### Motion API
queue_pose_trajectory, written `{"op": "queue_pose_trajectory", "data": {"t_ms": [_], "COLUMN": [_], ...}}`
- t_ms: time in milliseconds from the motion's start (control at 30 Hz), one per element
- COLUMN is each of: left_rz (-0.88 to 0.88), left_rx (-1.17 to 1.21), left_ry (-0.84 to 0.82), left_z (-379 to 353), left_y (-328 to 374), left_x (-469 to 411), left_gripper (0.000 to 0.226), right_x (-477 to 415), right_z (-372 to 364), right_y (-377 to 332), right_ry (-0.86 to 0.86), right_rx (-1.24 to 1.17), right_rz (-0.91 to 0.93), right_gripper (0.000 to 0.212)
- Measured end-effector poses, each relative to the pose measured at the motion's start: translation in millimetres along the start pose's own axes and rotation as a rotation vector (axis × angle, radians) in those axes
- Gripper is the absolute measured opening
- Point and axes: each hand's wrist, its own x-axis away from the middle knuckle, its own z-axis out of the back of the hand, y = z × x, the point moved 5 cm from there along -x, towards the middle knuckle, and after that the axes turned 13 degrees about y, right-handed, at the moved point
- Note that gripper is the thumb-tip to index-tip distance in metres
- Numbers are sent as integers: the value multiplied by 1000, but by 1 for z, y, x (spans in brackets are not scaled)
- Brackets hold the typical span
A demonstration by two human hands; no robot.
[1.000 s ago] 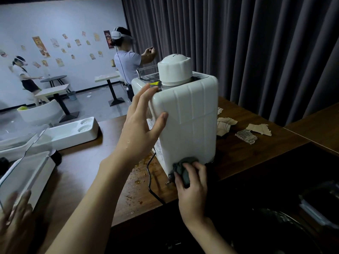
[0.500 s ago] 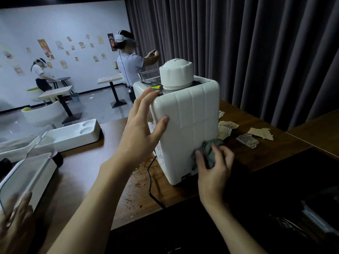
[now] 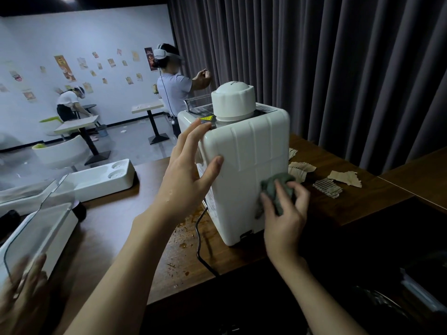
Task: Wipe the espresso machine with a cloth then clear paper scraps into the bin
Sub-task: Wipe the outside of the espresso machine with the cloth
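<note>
Dark wooden table (image 3: 116,238) fills the lower view, seen from above by the person working at it. Nearest, the right hand (image 3: 286,216) pinches a bunched grey-green cloth (image 3: 274,187) and presses it against the lower right of the ribbed back panel of a white espresso machine (image 3: 249,153). Just to the left, the left hand (image 3: 186,172) rests spread on the machine's upper left corner, fingers straight and thumb on the panel, bracing it. A black power cord (image 3: 198,240) trails from the machine's base past brown crumbs and stains (image 3: 181,234) on the wood. Beyond the machine, to its right, torn paper scraps (image 3: 327,187) lie on the table, apart from both hands. Grey curtains (image 3: 338,68) hang behind.

The wiping step appears to be in hand, with the scraps not yet cleared. Next, the cloth likely needs to cover the rest of the panel and the sides while the left hand steadies the machine against the push. No bin can be made out for certain.
</note>
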Motion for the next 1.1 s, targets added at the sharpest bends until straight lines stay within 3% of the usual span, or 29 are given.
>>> {"op": "queue_pose_trajectory", "data": {"t_ms": [100, 233, 500, 667, 900, 1100], "left_rz": [8, 16, 9, 14, 37, 36], "left_rx": [-14, -18, 3, 8, -17, -3], "left_ry": [-14, -21, -5, -17, -43, -40], "left_z": [0, 0, 1, 2, 4, 5], "left_y": [0, 1, 3, 5, 5, 7], "left_x": [-1, -1, -1, -1, -2, -3], "left_gripper": [54, 54, 52, 54, 57, 56], "right_x": [-23, -15, 41, 32, -42, -14], "right_z": [1, 0, -13, -11, -3, -10], "right_y": [5, -3, -51, -52, -27, -48], "right_ry": [70, 65, -133, -196, 50, 4], "right_rx": [-1, -7, -33, -13, -20, -26], "right_rz": [-84, -64, 175, 330, 15, 15], "right_gripper": [41, 40, 37, 35, 34, 35]}}
